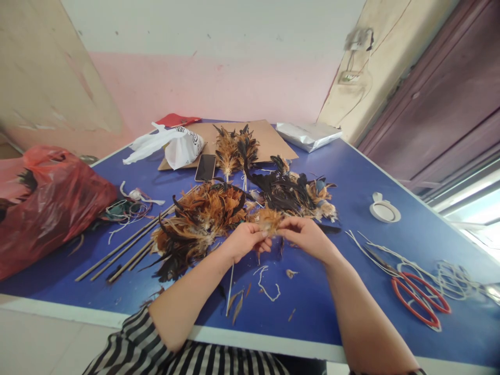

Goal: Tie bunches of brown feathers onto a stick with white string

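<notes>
Between my two hands is a small tuft of orange-brown feathers (269, 220). My left hand (250, 240) is closed around the tuft's lower end, and a white string (230, 289) hangs below that hand. My right hand (299, 234) pinches the tuft's right side with thumb and fingers. Left of my hands lies a large pile of orange and black feathers (207, 213). Beyond them is a heap of black feathers (281, 190). Farther back, tied feather bunches (236, 148) rest partly on a cardboard sheet (273, 140).
Red-handled scissors (420, 299) lie among white string (449, 278) at the right, near a tape roll (385, 211). Thin sticks (121, 255) and a red plastic bag (58, 203) are at the left. A phone (205, 167), a white bag (183, 148) and a silver packet (308, 135) stand farther back.
</notes>
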Motion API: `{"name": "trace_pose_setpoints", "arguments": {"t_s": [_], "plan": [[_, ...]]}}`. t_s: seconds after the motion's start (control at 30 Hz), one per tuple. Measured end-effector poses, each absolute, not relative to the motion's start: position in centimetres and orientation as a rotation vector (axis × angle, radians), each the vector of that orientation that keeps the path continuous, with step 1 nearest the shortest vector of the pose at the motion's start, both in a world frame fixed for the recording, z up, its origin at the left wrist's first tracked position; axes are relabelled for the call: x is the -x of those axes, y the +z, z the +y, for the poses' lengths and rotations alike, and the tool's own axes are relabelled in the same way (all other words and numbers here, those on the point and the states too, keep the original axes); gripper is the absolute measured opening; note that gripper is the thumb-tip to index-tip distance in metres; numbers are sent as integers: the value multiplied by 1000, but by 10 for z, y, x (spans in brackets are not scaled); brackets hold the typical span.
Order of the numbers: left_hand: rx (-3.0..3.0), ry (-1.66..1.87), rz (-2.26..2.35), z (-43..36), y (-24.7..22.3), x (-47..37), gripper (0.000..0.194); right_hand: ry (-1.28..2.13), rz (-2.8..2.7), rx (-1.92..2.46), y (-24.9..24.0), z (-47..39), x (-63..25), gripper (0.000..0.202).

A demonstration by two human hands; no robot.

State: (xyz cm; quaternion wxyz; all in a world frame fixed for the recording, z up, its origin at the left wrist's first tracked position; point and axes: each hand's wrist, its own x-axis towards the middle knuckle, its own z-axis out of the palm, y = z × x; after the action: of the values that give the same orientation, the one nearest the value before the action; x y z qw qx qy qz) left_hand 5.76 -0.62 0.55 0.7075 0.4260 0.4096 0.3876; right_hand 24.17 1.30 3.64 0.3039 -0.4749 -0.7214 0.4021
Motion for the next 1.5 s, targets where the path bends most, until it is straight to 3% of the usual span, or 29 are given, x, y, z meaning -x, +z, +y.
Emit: {"name": "trace_pose_setpoints", "arguments": {"t_s": [0.13, 0.37, 0.67, 1.2, 1.3, 1.5], "plan": [[-745, 1034, 927, 0, 5, -56, 14, 848, -1571, 1352, 32, 15, -242, 27], [-798, 1133, 930, -1, 6, -60, 17, 1098, -1732, 1271, 27, 6, -220, 28], [-871, 1020, 861, -9, 5, -66, 27, 1232, -1511, 1157, 11, 10, -213, 22], [-873, 870, 861, -9, 7, -60, 25, 1370, -1547, 1143, 19, 12, -222, 19], [-864, 960, 875, -5, 6, -57, 23, 1278, -1559, 1243, 27, 15, -235, 19], [-680, 1252, 884, 6, 9, -44, 14, 721, -1831, 1558, 28, 31, -267, 17]]}}
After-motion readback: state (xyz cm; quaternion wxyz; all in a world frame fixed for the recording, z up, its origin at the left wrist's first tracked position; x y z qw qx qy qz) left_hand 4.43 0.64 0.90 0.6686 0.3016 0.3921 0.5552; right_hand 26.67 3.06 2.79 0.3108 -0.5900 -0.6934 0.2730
